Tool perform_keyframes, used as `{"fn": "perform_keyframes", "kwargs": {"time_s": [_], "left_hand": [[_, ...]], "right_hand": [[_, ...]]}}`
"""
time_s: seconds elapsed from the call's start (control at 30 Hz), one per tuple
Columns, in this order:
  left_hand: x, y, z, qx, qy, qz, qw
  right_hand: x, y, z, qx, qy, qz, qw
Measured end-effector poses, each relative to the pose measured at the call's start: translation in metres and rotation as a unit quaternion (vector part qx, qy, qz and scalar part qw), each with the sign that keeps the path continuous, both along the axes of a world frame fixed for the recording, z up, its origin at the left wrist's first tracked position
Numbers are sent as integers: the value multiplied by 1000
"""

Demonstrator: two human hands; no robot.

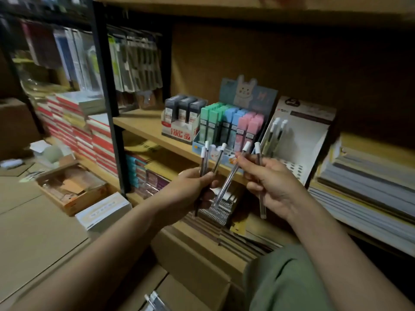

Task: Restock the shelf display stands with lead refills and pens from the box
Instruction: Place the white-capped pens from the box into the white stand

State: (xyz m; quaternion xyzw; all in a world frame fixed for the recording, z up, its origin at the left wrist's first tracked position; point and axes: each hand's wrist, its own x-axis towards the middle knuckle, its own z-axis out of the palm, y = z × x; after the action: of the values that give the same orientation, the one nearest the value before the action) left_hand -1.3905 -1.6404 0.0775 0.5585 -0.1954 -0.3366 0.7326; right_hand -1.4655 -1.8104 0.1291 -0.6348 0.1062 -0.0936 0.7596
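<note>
Left hand [197, 187]: grips 3 pens [205, 160]. Right hand [269, 187]: grips 2. White stand [314, 140], right of centre: best loaded caps-up, singly.

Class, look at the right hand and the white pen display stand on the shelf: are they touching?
Apart. The head view shows the right hand gripping pens in front of the shelf, with a gap before the white pen display stand.

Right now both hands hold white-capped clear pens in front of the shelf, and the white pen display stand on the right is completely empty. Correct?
Not quite. The head view shows the white pen display stand already holding a few white-capped pens. The rest stands: left hand and right hand both hold pens before the shelf.
</note>
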Motion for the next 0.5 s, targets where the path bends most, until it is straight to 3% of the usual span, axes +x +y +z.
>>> {"fn": "perform_keyframes", "kwargs": {"time_s": [0.07, 0.2, 0.37, 0.5], "left_hand": [[-8, -12, 6, 24, -51, 21, 998], [-19, -28, 8, 38, -104, 23, 994], [-22, -44, 5, 10, -116, -14, 993], [-21, -54, 5, 7, -129, -30, 991]], "right_hand": [[0, -6, -3, 22, -6, -21, 1000], [-1, -9, -6, -31, -6, -35, 999], [-4, -16, -4, -88, 8, -99, 991], [-6, -19, -3, -55, -2, -131, 990]]}}
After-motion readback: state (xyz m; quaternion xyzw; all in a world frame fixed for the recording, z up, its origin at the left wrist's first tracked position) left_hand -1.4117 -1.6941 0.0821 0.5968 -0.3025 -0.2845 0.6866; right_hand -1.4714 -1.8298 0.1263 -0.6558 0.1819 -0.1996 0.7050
